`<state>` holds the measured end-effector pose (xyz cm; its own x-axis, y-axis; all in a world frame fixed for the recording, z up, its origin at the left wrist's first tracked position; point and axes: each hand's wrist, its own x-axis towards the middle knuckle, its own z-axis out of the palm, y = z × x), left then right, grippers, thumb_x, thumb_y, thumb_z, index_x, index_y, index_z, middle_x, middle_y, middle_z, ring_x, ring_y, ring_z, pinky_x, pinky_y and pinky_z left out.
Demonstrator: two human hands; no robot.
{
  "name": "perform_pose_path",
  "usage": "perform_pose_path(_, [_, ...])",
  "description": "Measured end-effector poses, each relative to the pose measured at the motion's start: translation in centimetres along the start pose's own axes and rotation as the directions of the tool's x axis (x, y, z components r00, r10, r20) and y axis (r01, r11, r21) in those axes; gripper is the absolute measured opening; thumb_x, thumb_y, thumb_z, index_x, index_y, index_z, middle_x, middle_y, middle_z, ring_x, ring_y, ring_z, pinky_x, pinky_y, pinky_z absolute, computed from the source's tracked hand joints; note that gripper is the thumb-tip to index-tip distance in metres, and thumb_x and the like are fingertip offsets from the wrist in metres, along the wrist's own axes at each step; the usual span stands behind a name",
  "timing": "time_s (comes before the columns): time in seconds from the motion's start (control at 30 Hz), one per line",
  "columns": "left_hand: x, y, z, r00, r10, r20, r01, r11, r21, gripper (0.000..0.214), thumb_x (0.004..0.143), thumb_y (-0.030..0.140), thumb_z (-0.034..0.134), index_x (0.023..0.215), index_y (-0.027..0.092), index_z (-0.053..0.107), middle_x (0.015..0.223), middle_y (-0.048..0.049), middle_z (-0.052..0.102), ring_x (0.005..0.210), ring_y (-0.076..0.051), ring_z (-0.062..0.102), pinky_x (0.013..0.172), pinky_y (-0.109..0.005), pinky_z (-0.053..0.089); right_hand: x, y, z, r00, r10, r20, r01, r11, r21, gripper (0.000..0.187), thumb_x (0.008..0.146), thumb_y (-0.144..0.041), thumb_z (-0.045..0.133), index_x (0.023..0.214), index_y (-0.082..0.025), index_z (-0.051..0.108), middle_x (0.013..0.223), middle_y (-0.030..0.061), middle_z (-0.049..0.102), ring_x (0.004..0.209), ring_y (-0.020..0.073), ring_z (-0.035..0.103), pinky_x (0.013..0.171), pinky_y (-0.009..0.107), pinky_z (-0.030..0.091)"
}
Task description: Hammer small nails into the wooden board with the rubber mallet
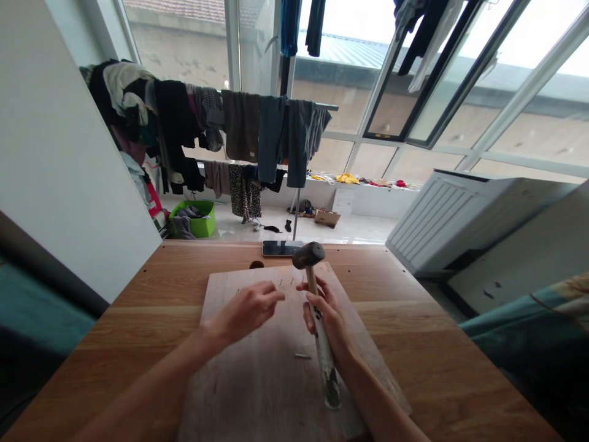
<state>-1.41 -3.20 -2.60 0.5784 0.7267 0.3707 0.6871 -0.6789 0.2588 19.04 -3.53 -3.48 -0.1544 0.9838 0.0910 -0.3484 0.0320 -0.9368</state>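
My right hand (327, 307) grips a hammer (323, 344) by its worn, pale handle. The hammer's dark, blocky head (308, 255) points up and away from me, above the far part of a wooden board (257, 380). To the left, over the same board, my left hand (255, 307) is closed with its fingers curled together; whatever they may hold is hidden. Several thin nails (291, 281) stand in the board near its far edge, between and beyond my hands. A short metal rod (302, 356) lies on the board, left of the handle.
The board rests on a wood-grain table (142, 344). At the table's far edge lie a phone (281, 248) and a small dark round object (256, 264). Beyond are a laundry rack with clothes (242, 126), a green basket (202, 221) and windows. A white cabinet-like unit (427, 215) stands right.
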Motion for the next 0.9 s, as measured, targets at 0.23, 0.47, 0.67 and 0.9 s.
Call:
perform_pose_path(0.23, [-2.8,-7.8,0.9,0.833,-0.519,-0.193,0.41,0.813,-0.414,0.02,0.085,0.032,0.062,0.093,0.019,0.074,0.082,-0.0011,0.075,0.067,-0.014,0.066,0.065,-0.025,0.054,0.0,0.6,0.1,0.998,0.004,0.065,-0.006,1.0,0.028,0.026,0.087,-0.03,0.063,0.111,-0.022,0.056,0.116,0.0063,0.067,0.034,0.0006,0.047,0.029,0.017,0.038])
perform_pose_path(0.47, [-2.8,-7.3,1.1,0.874,-0.445,-0.196,0.339,0.846,-0.411,0.017,0.086,0.028,0.06,0.091,0.02,0.074,0.082,-0.0006,0.075,0.064,-0.012,0.062,0.063,-0.022,0.051,-0.2,0.7,0.4,0.995,0.01,0.099,-0.01,1.0,-0.004,0.032,0.086,-0.03,0.063,0.117,-0.023,0.055,0.111,0.0054,0.068,0.032,0.0012,0.047,0.027,0.017,0.036])
perform_pose_path(0.67, [-3.0,-7.6,1.5,0.895,-0.408,-0.183,0.317,0.867,-0.384,0.013,0.085,0.022,0.061,0.091,0.02,0.072,0.082,0.0004,0.074,0.065,-0.011,0.063,0.065,-0.022,0.052,-0.3,1.0,1.0,0.986,0.041,0.164,-0.04,0.999,-0.009,0.036,0.086,-0.03,0.065,0.12,-0.024,0.055,0.111,0.0064,0.068,0.032,0.0011,0.048,0.027,0.016,0.036])
perform_pose_path(0.9, [-2.8,-7.6,1.9,0.897,-0.396,-0.196,0.298,0.87,-0.394,0.023,0.084,0.018,0.062,0.105,0.022,0.068,0.079,0.0028,0.072,0.065,-0.011,0.063,0.065,-0.022,0.052,-0.2,1.2,3.0,0.946,0.159,0.281,-0.142,0.987,-0.081,0.043,0.085,-0.029,0.066,0.126,-0.022,0.053,0.118,0.0094,0.069,0.032,0.0018,0.052,0.026,0.015,0.039])
